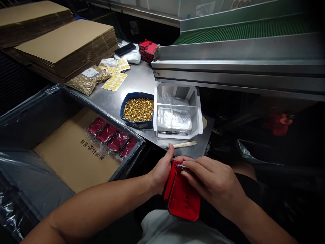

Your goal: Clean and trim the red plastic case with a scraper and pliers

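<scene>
My left hand (164, 173) is wrapped round the upper left side of a red plastic housing (184, 198) with a dark edge, held just above my lap. The fingers of my right hand (213, 179) are pinched on a small shiny metal piece (180, 166) at the housing's top end; its exact kind is hard to make out. A pale flat stick (185, 144) with printed marks lies on the metal table beyond my hands. Behind it stand a blue tray (124, 118) of small brass-coloured parts (138, 109) and a grey bin (200, 122) with clear plastic bags (175, 118) and a pen.
At left, a plastic-lined crate (127, 130) holds cardboard and several bagged red pieces (108, 133). Cardboard stacks (68, 40), a bag of brass parts (87, 79), sticker sheets (115, 81), a phone (125, 49) and red blocks (147, 49) lie farther back. A green conveyor (236, 32) runs right.
</scene>
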Tool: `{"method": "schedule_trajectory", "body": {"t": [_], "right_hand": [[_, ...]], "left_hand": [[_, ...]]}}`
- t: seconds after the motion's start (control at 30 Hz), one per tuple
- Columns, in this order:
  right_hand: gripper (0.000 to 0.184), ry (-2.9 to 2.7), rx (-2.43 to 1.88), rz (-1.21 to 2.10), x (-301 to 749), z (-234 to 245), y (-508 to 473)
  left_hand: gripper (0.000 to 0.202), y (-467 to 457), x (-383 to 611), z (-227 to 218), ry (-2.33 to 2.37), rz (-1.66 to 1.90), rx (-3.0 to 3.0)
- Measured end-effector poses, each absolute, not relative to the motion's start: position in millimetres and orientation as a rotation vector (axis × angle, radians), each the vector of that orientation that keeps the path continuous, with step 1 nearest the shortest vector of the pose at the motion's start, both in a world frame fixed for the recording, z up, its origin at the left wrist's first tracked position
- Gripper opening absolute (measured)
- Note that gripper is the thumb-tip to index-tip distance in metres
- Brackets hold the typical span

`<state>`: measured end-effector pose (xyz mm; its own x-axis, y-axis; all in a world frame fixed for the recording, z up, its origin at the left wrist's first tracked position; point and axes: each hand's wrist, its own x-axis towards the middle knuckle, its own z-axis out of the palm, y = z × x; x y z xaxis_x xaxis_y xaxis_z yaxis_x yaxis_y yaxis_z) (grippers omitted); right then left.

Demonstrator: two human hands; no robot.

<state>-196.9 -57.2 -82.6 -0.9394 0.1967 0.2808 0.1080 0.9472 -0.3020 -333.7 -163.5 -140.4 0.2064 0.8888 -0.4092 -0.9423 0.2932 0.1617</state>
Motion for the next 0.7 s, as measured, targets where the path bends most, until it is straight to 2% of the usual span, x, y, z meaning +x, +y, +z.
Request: {"method": "schedule_trajectory", "body": {"t": [0.2,0.33,0.43,0.57,0.7], "right_hand": [[0.029,-2.737,-0.204,0.395,-199,-84,-59],[0.03,-2.604,-0.358,0.647,-197,-76,-59],[0.02,-2.471,-0.449,0.719,-194,-69,-67],[0.018,-2.391,-0.282,0.719,-194,-71,-95],[0.024,-2.303,-0.202,0.688,-195,-82,-113]], "left_hand": [[0.082,-165,-331,-142,0.461,1.276,-0.124],[0.082,-164,-331,-139,0.454,1.287,-0.107],[0.081,-164,-332,-139,0.516,1.293,-0.128],[0.079,-165,-331,-131,0.601,1.389,-0.2],[0.073,-168,-326,-122,0.591,1.462,-0.303]]}}
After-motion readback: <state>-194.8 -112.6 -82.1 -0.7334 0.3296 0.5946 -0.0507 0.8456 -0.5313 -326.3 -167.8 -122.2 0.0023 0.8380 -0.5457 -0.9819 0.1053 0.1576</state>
